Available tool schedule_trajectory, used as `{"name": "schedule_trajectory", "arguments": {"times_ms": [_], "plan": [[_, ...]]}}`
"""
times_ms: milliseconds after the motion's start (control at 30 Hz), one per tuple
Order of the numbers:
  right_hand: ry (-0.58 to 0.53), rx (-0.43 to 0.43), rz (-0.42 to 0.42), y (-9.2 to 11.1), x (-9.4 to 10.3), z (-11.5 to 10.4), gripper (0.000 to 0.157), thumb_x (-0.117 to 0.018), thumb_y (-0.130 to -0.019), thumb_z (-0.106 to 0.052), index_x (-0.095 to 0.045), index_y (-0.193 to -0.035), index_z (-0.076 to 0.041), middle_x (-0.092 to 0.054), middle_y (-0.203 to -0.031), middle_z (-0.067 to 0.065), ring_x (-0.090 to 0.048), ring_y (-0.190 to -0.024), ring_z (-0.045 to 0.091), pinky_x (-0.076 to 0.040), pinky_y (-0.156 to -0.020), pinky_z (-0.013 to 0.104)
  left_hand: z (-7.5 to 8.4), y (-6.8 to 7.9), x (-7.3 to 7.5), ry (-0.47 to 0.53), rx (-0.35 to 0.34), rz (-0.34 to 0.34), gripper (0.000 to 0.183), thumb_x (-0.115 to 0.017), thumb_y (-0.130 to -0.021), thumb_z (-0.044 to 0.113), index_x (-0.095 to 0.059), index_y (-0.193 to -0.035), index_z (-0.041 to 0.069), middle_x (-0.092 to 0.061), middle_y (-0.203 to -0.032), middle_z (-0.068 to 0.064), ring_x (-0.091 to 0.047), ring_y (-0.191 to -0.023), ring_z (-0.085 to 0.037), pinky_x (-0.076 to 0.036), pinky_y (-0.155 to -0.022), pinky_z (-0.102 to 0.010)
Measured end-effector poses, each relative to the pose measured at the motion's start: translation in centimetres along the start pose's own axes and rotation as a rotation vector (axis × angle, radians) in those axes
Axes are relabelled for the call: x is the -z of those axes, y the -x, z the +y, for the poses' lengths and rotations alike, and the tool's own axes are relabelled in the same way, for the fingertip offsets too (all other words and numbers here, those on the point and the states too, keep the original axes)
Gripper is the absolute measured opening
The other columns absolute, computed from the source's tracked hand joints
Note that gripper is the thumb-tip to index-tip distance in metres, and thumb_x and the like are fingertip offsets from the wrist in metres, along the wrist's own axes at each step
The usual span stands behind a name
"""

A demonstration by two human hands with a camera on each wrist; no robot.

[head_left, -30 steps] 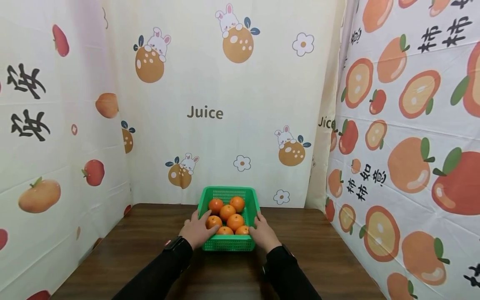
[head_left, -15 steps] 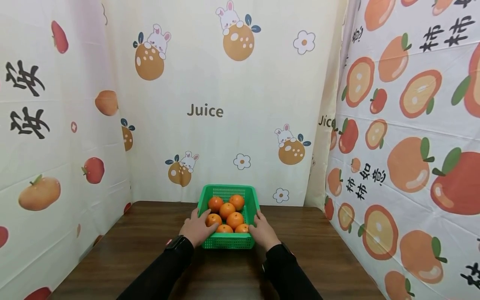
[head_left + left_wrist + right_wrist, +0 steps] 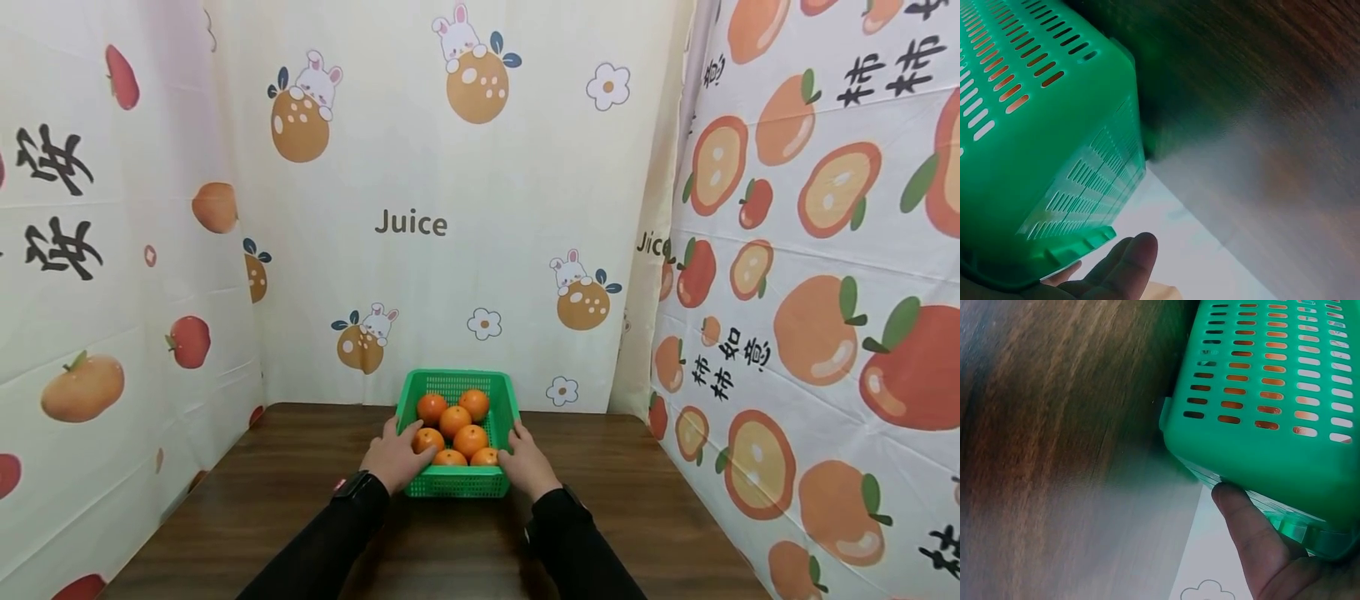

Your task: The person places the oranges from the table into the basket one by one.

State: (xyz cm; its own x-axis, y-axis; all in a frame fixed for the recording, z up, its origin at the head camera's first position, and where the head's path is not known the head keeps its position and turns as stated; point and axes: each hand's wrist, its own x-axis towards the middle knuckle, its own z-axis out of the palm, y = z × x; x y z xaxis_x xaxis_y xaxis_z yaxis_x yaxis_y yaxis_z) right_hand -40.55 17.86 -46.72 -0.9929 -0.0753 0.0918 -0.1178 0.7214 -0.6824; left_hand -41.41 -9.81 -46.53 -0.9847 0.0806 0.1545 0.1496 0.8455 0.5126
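A green plastic basket (image 3: 457, 483) with slotted walls stands on the table, and several oranges (image 3: 470, 440) lie inside it. My left hand (image 3: 393, 458) grips its left rim, the thumb reaching over the edge towards the oranges. On the opposite rim my right hand (image 3: 527, 467) holds on in the same way. In the left wrist view, fingers (image 3: 1135, 259) extend along the outside of the basket wall (image 3: 1085, 125). A finger (image 3: 1238, 519) lies against the outer side of the basket (image 3: 1241, 453) in the right wrist view.
The brown wooden table (image 3: 622, 508) runs back to a cream curtain (image 3: 510, 217) printed with rabbits and fruit. Fruit-patterned white sheets hang along the left side (image 3: 172, 433) and the right side (image 3: 720, 367).
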Motion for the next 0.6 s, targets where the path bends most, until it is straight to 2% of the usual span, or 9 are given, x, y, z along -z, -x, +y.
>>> {"name": "schedule_trajectory", "arguments": {"times_ms": [267,500,600], "plan": [[0.004,0.006,-0.023,0.9,-0.5,0.1,0.063,-0.048,-0.109,-0.027,-0.034,-0.164,0.002,-0.016,-0.179,0.015,-0.029,-0.16,0.045,-0.03,-0.125,0.064,-0.2,1.2,-0.1,-0.002,0.002,0.0,0.071,-0.056,-0.1,0.063,-0.052,-0.159,0.024,-0.026,-0.171,-0.025,-0.051,-0.132,-0.053,-0.046,-0.104,-0.072],[0.134,0.021,-0.052,1.2,1.1,-1.2,0.062,-0.046,-0.112,-0.028,-0.033,-0.164,0.002,-0.014,-0.179,0.019,-0.036,-0.156,0.046,-0.036,-0.123,0.061,0.3,0.0,0.0,-0.057,-0.019,-0.031,0.069,-0.052,-0.1,0.062,-0.053,-0.158,0.025,-0.024,-0.172,-0.024,-0.049,-0.131,-0.052,-0.049,-0.1,-0.068],[0.189,0.042,-0.066,1.0,1.1,-1.5,0.062,-0.046,-0.112,-0.029,-0.035,-0.163,0.004,-0.015,-0.178,0.021,-0.039,-0.154,0.047,-0.038,-0.122,0.06,0.2,-0.2,0.2,-0.063,-0.019,-0.038,0.068,-0.053,-0.1,0.06,-0.054,-0.157,0.024,-0.024,-0.172,-0.024,-0.048,-0.132,-0.054,-0.048,-0.1,-0.068]]}}
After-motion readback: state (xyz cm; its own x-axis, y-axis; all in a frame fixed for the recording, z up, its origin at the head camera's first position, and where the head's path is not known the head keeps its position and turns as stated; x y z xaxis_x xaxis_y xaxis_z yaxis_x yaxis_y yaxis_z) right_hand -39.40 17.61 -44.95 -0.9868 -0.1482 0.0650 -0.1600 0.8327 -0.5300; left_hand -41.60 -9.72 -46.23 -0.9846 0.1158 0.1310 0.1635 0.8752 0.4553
